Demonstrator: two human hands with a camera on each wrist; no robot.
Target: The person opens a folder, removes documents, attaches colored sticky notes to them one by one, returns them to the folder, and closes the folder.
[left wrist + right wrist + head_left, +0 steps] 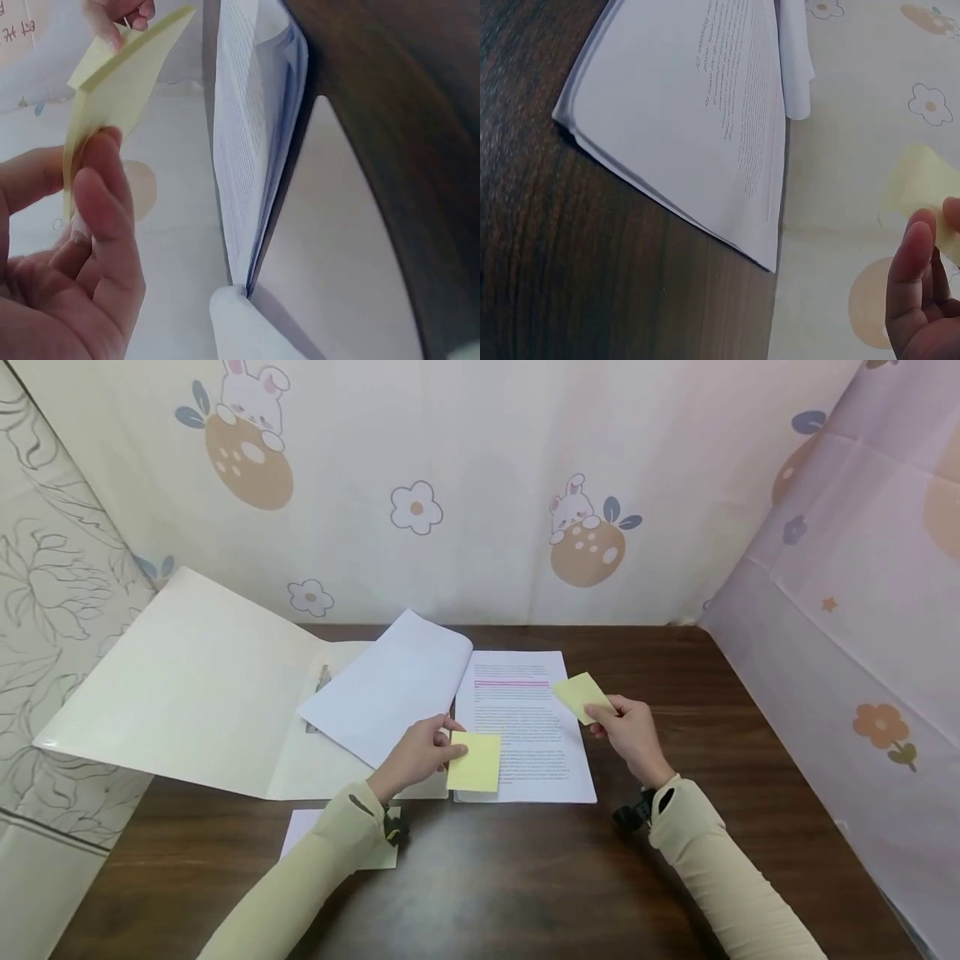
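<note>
Over the lower left of a printed stack of pages [536, 752], my left hand [420, 747] pinches a yellow sticky note pad [475, 766] by its left edge. The left wrist view shows the pad [124, 94] edge-on, between thumb and fingers. My right hand [633, 735] pinches a thin yellow sticky note [577, 695] near the stack's upper right edge. That note [922, 180] looks slightly bent in the right wrist view. Pink highlighting crosses some upper lines of the top page. The pad and the note are apart in the head view.
A white folder [202, 685] lies spread at the left, its cover raised towards the wall. Turned-over pages [393, 681] curl across its inner side. Under my left forearm lie a pale paper [297, 828] and a light green piece [382, 858]. Patterned curtains [480, 552] border the brown table [525, 885].
</note>
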